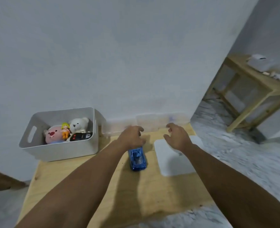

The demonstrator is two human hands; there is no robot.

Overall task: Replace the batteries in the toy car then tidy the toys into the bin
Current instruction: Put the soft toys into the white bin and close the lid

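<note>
My left hand grips the far end of the blue toy car on the counter; right hand hovers loosely spread, empty; I should lift it level toward the left bin.

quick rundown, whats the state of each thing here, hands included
left hand: curled over the far end of the toy car
right hand: open, fingers loosely bent, holding nothing
toy car: upright on the table, outside the bin
bin: open top, toys inside
pink plush: in the bin
white bear: in the bin
small doll: in the bin
white mat: flat on the table
</note>
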